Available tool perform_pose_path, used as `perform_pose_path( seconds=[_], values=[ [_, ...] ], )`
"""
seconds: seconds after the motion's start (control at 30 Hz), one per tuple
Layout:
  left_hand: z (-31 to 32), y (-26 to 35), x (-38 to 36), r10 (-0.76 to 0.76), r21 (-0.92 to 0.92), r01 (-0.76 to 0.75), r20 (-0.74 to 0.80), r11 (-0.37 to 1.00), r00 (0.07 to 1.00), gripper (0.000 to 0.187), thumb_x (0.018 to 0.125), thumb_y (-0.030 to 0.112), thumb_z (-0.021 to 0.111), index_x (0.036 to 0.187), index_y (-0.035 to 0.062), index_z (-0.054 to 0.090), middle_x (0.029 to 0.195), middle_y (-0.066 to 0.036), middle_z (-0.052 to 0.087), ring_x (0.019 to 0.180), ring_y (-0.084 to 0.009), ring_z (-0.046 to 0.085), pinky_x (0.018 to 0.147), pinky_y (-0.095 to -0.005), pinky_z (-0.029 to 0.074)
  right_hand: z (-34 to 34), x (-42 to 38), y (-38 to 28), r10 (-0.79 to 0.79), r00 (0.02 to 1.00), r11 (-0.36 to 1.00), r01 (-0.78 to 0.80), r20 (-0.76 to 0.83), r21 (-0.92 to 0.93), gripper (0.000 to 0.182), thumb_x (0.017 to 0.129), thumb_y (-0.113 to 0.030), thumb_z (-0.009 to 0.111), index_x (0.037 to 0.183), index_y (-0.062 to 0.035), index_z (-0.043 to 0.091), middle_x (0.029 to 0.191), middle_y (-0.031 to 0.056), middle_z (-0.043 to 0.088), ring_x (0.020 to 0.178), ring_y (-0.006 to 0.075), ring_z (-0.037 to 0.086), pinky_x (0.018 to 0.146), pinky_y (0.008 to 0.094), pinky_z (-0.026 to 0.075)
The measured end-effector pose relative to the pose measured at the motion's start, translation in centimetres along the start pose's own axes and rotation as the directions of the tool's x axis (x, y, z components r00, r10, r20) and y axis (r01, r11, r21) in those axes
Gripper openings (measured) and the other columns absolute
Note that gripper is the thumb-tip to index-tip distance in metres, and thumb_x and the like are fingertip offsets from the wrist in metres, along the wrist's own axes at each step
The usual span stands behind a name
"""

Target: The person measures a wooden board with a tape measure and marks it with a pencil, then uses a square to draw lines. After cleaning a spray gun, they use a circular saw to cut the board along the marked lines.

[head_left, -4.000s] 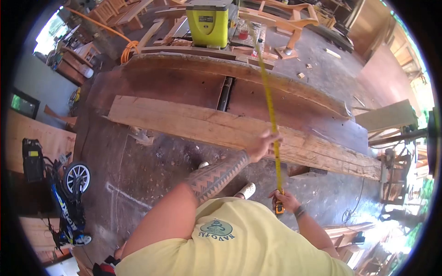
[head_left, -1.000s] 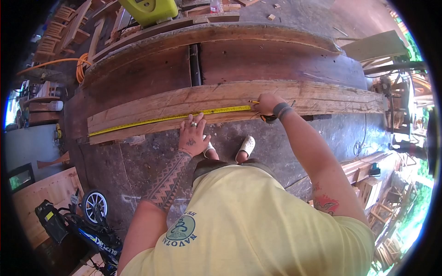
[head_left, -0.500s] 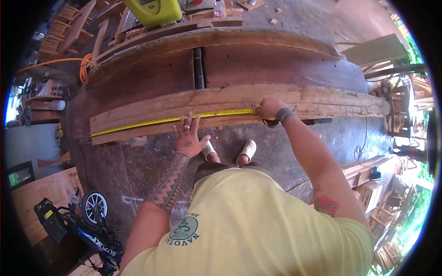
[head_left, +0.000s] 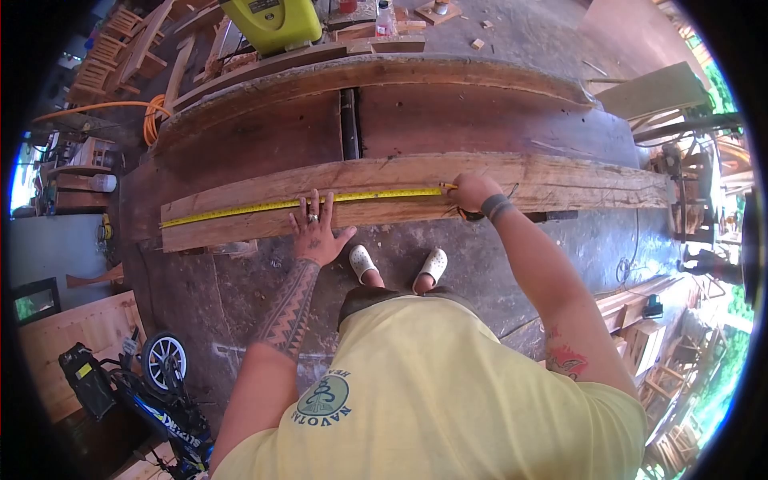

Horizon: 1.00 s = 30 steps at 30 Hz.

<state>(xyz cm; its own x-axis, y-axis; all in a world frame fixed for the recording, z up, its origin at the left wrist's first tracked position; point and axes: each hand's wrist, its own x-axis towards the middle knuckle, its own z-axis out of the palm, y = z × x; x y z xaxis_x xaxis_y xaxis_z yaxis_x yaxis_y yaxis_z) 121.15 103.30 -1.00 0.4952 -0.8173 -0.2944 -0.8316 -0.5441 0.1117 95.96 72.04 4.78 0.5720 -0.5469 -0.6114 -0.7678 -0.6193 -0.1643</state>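
A long wooden plank (head_left: 576, 176) lies across a work surface in front of me. Along it runs the yellow blade of a tape measure (head_left: 240, 210), from the plank's left end to my right hand. My left hand (head_left: 318, 232) rests open with spread fingers over the blade and the plank's near edge. Closed around a pencil (head_left: 449, 186), my right hand (head_left: 475, 193) is at the blade's right end. The tape's dark case shows partly beneath this hand, at the near edge; whether the fingers also grip it is hidden.
Behind the plank is a raised timber edge (head_left: 472, 72). A lime-green machine (head_left: 280, 24) stands at the back, with a coiled orange hose (head_left: 152, 124) to its left. A small blue-black bike (head_left: 152, 400) is at lower left. Lumber (head_left: 616, 300) lies at right.
My left hand has shifted slightly left and presses on the tape, whose blade now lies flatter against the plank. My right hand stays near the same spot with the pencil.
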Motion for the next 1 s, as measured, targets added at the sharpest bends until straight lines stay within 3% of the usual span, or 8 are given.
perform_pose_path(
  seconds=[0.37,0.53,0.73,1.0],
  values=[
    [-0.1,0.4,0.2,-0.033,-0.028,0.034,0.046,0.999,0.998,0.113,0.091,0.067,0.072,0.173,0.0282,0.004,0.181,-0.009,-0.004,0.165,-0.0407,-0.002,0.127,-0.0718,0.0,-0.7,-0.1,-0.7,0.05,0.999,0.997,-0.05,-0.005,0.056,0.053,0.103,-0.053,0.058,0.114,-0.0044,0.077,0.115,0.0212,0.077,0.11,0.0406,0.072,0.096,0.05,0.057],
    [-0.5,0.5,0.7,-0.042,-0.056,0.045,0.054,0.997,0.998,0.118,0.088,0.062,0.077,0.173,0.0301,0.002,0.181,-0.009,-0.004,0.165,-0.0401,-0.002,0.127,-0.0722,0.0,0.9,1.2,-0.3,0.014,0.999,1.0,-0.015,-0.044,-0.026,0.053,0.106,-0.05,0.054,0.112,-0.0024,0.077,0.115,0.0223,0.077,0.11,0.0417,0.073,0.095,0.051,0.058],
    [-0.5,0.3,1.0,-0.032,-0.022,0.033,0.051,0.999,0.998,0.123,0.084,0.064,0.079,0.173,0.0322,0.0,0.181,-0.007,-0.005,0.165,-0.0401,0.0,0.126,-0.0747,0.003,1.1,1.7,-0.2,-0.001,1.0,0.999,0.0,-0.016,-0.051,0.053,0.108,-0.049,0.051,0.111,-0.0027,0.078,0.116,0.0222,0.077,0.11,0.0412,0.073,0.096,0.0512,0.057],
    [-1.9,0.9,1.1,-0.052,-0.024,0.056,0.149,0.998,0.987,0.124,0.086,0.06,0.08,0.173,0.0304,-0.004,0.18,-0.008,-0.012,0.165,-0.0398,-0.006,0.127,-0.0721,-0.001,0.8,1.7,-0.2,0.016,1.0,1.0,-0.016,-0.01,0.008,0.057,0.106,-0.051,0.052,0.109,-0.0008,0.078,0.112,0.0245,0.076,0.109,0.0432,0.072,0.096,0.0514,0.056]
  ],
)
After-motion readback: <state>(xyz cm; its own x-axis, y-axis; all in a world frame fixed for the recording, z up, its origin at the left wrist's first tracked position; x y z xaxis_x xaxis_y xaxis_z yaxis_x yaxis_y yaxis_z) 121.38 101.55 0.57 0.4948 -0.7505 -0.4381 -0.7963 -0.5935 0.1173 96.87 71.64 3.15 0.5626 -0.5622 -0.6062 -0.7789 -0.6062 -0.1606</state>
